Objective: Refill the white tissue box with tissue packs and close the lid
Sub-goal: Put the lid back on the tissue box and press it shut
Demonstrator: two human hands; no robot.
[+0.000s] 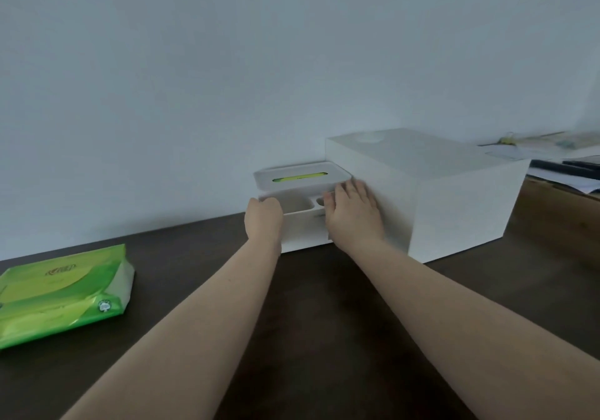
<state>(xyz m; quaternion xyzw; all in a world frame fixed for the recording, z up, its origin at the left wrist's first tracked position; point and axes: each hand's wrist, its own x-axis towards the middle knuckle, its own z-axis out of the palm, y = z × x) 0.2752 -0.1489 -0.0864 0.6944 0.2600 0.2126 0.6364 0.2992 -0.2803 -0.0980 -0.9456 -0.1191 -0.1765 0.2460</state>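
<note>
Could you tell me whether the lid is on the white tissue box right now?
On: the lid sits atop the white tissue box, green showing through its slot.

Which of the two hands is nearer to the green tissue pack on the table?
The left hand. It is at the white tissue box, with the green tissue pack far off to its left and nearer the person. The right hand is farther right, at the box's other end.

The tissue box (302, 225) at the fingers (344, 189) looks like smooth matt white plastic, its lid (302, 176) the same. The larger white box (454, 199) just right of the fingers has a flat matt finish. Well left, the green tissue pack (61, 293) is glossy, crinkled plastic film. The tabletop (324, 306) is dark, matt, faintly wood-grained.
</note>
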